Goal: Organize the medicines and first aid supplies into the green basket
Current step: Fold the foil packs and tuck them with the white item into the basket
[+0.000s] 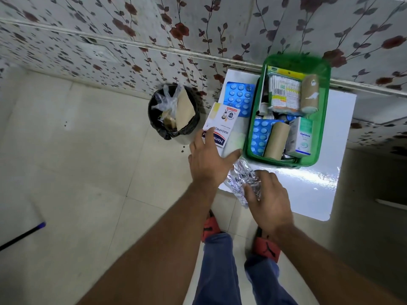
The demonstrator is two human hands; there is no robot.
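Basket, green, stood on the white table, already holding packets. The left hand lay spread on a plaster box beside it; the right hand grasped a foil strip.

We cannot read the scrawl on the foil strip, and items beneath the cotton buds stay hidden
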